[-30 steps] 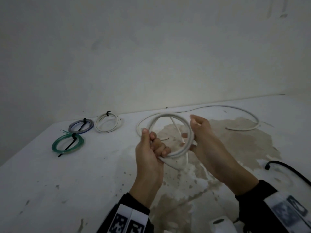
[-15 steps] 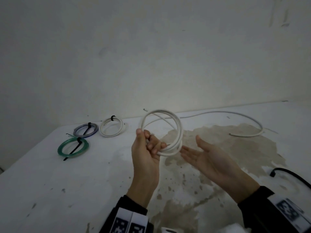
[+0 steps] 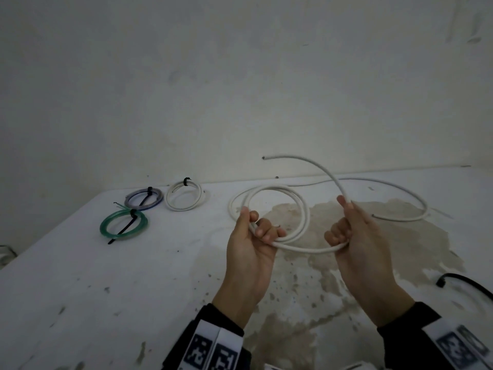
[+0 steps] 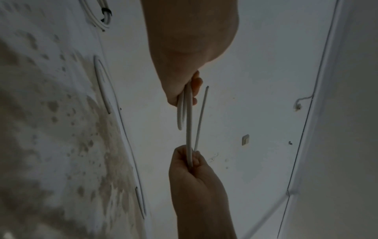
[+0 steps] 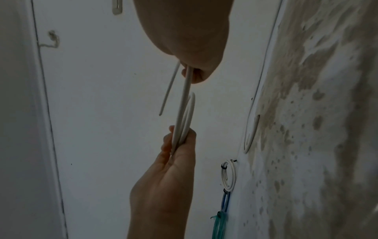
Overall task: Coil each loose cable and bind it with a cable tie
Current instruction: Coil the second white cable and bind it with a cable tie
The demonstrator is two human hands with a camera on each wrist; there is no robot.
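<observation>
My left hand [image 3: 256, 228] grips a white cable [image 3: 304, 209] wound into a couple of loops and holds them upright above the table [image 3: 80, 289]. My right hand [image 3: 344, 225] grips the same cable's loose tail just right of the loops. The tail's free end [image 3: 264, 157] arcs up and to the left over the coil. In the left wrist view the left hand [image 4: 184, 90] pinches the loops [image 4: 189, 122] edge-on, with the right hand [image 4: 192, 161] below. The right wrist view shows the right hand [image 5: 194, 71] and the left hand [image 5: 178, 142] on the cable [image 5: 184, 103].
Three coils bound with black ties lie at the back left: green [image 3: 123, 227], blue [image 3: 144, 200] and white [image 3: 184, 200]. A second long white cable [image 3: 400, 218] lies loose along the back right. A black cable [image 3: 466, 283] enters at the right edge. The tabletop is stained.
A second ago both hands were on the coil. The right hand then let go and opened, and now grips the loose tail, drawn out to the right. The free end has swung up.
</observation>
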